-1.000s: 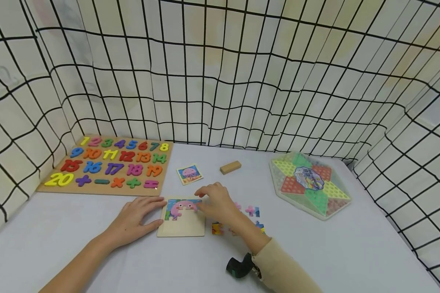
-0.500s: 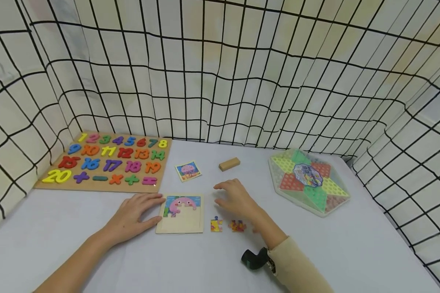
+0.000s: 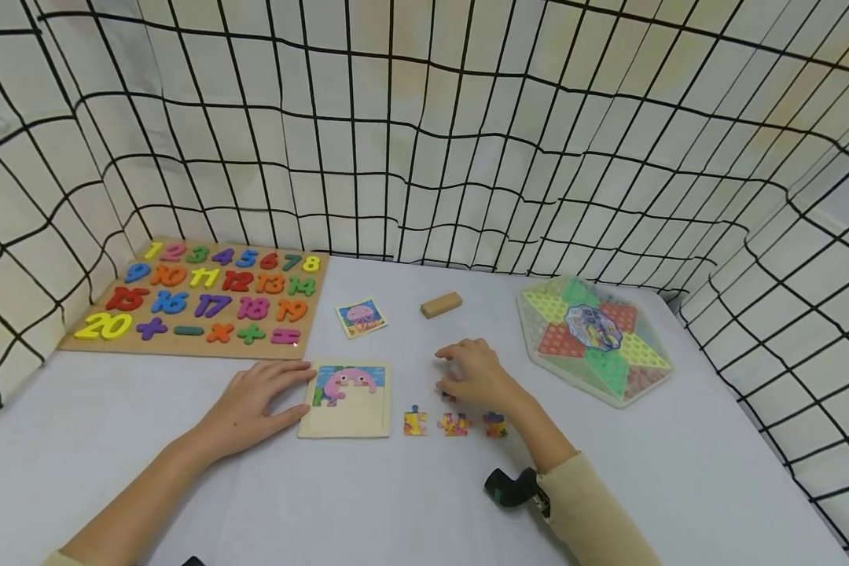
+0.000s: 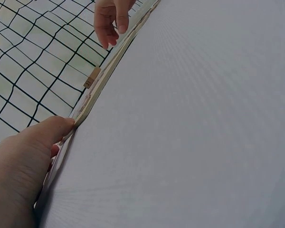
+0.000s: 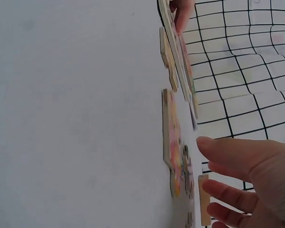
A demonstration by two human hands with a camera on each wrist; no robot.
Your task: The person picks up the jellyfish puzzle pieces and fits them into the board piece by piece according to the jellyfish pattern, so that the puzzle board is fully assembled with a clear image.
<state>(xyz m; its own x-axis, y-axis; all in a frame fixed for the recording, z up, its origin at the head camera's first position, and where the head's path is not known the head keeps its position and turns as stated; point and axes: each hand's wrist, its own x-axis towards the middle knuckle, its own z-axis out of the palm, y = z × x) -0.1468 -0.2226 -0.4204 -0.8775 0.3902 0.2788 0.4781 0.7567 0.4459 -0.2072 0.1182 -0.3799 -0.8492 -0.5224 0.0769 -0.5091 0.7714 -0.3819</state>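
A wooden jigsaw tray (image 3: 357, 423) lies on the white table, its upper part filled with a pink sea-creature picture and its lower part bare wood. My left hand (image 3: 255, 405) rests at the tray's left edge, fingers extended. In the left wrist view, the thumb (image 4: 61, 127) touches the tray's side. My right hand (image 3: 477, 376) hovers right of the tray with loosely bent fingers, partly covering a jigsaw piece below it. Yellow and pink jigsaw pieces (image 3: 455, 424) lie in a row nearby. In the right wrist view, nothing shows between the right hand's (image 5: 247, 175) thumb and fingers.
Beyond the tray lie a small picture card (image 3: 362, 317) and a wooden block (image 3: 442, 304). A number board (image 3: 208, 295) occupies the back left. At the right sits a hexagonal board-game box (image 3: 594, 339). Black netting (image 3: 410, 149) over white cloth encloses the table.
My right hand has moved from the tray's upper right corner rightward over the loose pieces, uncovering several of them. The left hand stays at the tray. The head view has shifted slightly.
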